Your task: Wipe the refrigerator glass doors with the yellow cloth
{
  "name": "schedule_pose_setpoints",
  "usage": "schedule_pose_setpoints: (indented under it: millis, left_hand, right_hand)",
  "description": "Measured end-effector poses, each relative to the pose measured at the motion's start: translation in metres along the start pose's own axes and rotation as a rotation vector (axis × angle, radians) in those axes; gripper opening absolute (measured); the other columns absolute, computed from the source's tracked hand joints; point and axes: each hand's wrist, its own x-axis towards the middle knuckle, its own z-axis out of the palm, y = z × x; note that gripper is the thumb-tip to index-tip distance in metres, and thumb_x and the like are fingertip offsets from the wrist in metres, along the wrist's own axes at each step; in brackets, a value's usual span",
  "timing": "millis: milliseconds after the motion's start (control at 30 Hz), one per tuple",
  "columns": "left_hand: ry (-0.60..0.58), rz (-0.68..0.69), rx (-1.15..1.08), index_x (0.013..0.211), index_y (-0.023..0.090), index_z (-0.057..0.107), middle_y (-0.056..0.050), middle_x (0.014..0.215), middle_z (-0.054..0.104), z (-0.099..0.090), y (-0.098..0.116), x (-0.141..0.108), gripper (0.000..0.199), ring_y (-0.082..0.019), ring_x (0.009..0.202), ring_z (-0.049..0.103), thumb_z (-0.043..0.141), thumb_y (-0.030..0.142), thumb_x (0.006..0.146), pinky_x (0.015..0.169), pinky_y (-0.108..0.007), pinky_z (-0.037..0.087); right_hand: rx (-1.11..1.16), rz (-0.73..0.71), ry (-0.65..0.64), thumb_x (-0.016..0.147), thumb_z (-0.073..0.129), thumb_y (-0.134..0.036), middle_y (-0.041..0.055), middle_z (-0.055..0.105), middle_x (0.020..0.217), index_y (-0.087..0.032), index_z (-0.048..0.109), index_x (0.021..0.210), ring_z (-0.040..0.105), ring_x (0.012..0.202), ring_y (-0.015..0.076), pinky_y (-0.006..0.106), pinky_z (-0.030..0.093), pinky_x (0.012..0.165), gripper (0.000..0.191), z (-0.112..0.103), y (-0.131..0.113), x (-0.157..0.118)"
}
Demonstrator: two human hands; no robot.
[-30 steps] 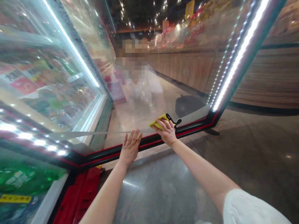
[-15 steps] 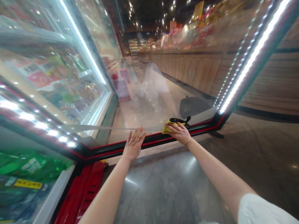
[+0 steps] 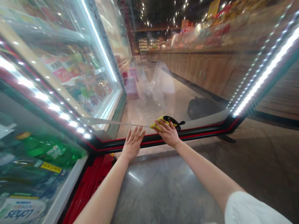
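Observation:
A glass door [image 3: 149,102] with a black and red frame [image 3: 201,132] stands in front of me. My left hand [image 3: 132,144] rests on the lower frame and the glass edge, its fingers spread and nothing in it. To its right, my right hand [image 3: 168,133] presses a yellow cloth [image 3: 160,121] against the bottom of the glass, just above the frame. A black part with a loop [image 3: 174,120] sticks out beyond that hand's fingers. The palm side of both hands is hidden.
On the left are a lit cooler shelf with green bottles [image 3: 53,149] and a red base panel [image 3: 91,180]. Bright light strips [image 3: 268,71] run up the door's sides. A wood-panelled counter [image 3: 198,67] lies beyond the glass, with grey floor [image 3: 158,189] below.
My right hand has moved left along the glass with the yellow cloth, closer to my left hand. The left hand stays at the frame. The camera view has shifted slightly left.

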Motion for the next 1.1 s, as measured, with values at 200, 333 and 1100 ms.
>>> schedule_pose_setpoints:
  millis: [200, 333, 1100]
  left_hand:
    - [-0.005, -0.014, -0.004, 0.157, 0.021, 0.042, -0.009, 0.168, 0.029, -0.001, 0.000, -0.001, 0.075, -0.025, 0.160, 0.012, 0.052, 0.009, 0.084, 0.132, -0.049, 0.009]
    - [0.007, -0.034, -0.019, 0.159, 0.022, 0.039, -0.008, 0.169, 0.029, 0.000, 0.004, 0.002, 0.079, -0.025, 0.160, 0.013, 0.052, 0.007, 0.082, 0.132, -0.050, 0.010]
    - [0.004, -0.089, -0.037, 0.162, 0.021, 0.032, -0.008, 0.170, 0.022, -0.001, 0.008, -0.009, 0.079, -0.026, 0.160, 0.011, 0.051, 0.008, 0.086, 0.131, -0.053, 0.012]
  right_hand:
    - [0.003, -0.240, -0.100, 0.101, 0.052, -0.016, -0.0027, 0.058, 0.152, -0.031, 0.058, 0.142, 0.050, 0.142, 0.0131, 0.037, 0.017, 0.130, 0.044, -0.001, 0.019, -0.037]
    - [-0.010, -0.216, -0.157, 0.100, 0.055, -0.016, -0.0029, 0.056, 0.154, -0.035, 0.057, 0.143, 0.049, 0.144, 0.0147, 0.039, 0.021, 0.129, 0.047, -0.020, 0.045, -0.041]
    - [0.024, -0.331, -0.160, 0.100, 0.054, -0.014, -0.0018, 0.057, 0.153, -0.031, 0.058, 0.143, 0.055, 0.138, 0.0146, 0.037, 0.026, 0.127, 0.046, -0.004, 0.010, -0.024]
